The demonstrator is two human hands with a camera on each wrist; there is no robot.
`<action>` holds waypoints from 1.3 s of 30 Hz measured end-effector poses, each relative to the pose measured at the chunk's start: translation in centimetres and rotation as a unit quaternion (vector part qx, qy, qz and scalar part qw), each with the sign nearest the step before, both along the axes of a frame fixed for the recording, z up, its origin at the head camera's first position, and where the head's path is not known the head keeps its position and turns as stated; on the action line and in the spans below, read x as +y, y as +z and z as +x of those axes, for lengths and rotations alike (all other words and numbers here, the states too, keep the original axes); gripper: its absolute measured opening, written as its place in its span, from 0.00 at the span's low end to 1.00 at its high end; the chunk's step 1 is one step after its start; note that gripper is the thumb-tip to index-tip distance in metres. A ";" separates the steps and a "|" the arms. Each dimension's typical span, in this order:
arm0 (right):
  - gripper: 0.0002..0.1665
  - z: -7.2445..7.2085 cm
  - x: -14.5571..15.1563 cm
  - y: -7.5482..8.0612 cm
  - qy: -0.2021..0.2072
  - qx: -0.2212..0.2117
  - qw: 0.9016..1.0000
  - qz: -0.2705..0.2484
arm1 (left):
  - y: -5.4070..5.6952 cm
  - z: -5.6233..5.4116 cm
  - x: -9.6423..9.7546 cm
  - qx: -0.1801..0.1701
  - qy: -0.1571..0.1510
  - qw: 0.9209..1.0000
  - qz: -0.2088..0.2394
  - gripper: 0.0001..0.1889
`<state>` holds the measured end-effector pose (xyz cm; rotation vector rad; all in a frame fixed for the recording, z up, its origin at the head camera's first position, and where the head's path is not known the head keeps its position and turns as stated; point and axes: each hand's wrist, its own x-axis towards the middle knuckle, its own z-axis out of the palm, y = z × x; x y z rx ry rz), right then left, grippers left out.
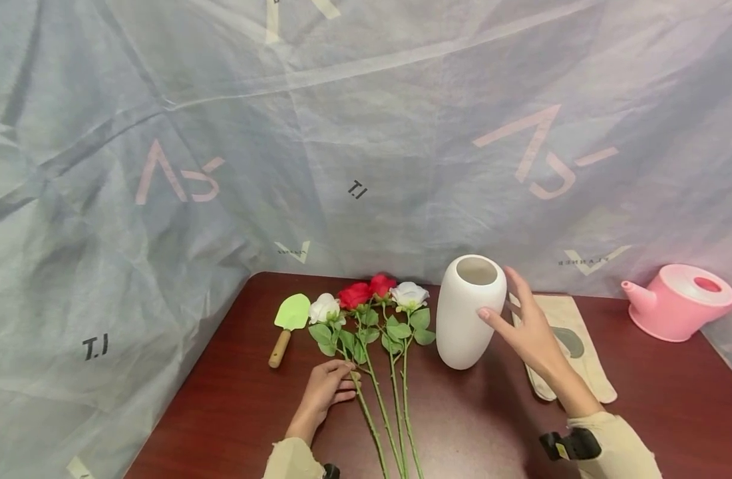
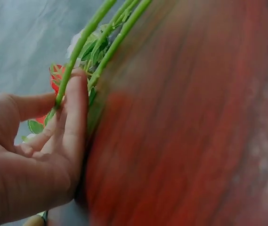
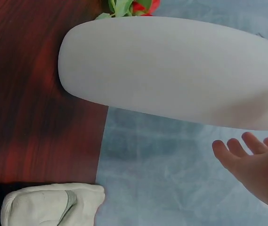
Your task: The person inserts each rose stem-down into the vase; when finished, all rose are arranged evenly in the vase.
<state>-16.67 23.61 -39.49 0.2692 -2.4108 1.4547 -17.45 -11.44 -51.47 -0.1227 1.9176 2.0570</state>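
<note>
My left hand (image 1: 327,389) pinches the green stem of the left white rose (image 1: 325,309) between thumb and fingers, close above the table. Beside it lie two red roses (image 1: 355,295) and another white rose (image 1: 409,295), their long leafy stems pointing toward me. To their right a white vase (image 1: 466,326) stands upright with its mouth facing up. My right hand (image 1: 530,332) is at the vase's right side, fingers spread and thumb overlapping its edge in the head view. From the right wrist, those fingers (image 3: 237,153) show a gap from the vase wall (image 3: 162,70).
A small trowel (image 1: 291,316) with a green blade and wooden handle lies left of the roses. Behind my right hand is a pair of cream gloves (image 1: 581,352). A pink watering can (image 1: 671,306) stands far right. Grey sheeting (image 1: 402,166) hangs behind the dark red table (image 1: 222,412).
</note>
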 end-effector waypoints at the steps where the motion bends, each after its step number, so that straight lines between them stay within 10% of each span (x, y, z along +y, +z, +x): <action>1: 0.53 -0.1 0.0 0.0 0.003 -0.003 1.000 -0.002 | 0.1 0.0 -0.1 -0.004 -0.010 1.000 0.006 0.21; 9: 0.52 -0.4 -0.3 -0.2 -0.009 0.002 1.000 -0.008 | 0.4 0.3 -0.6 -0.001 -0.085 0.996 0.031 0.24; 26: 0.52 -0.4 -0.1 -0.8 -0.002 0.005 1.000 -0.024 | 0.6 0.3 0.0 0.011 0.037 0.996 0.081 0.22; 39: 0.51 -0.3 -0.9 -0.6 0.011 0.014 0.999 -0.037 | 3.8 1.0 -0.6 0.065 0.065 0.955 0.283 0.08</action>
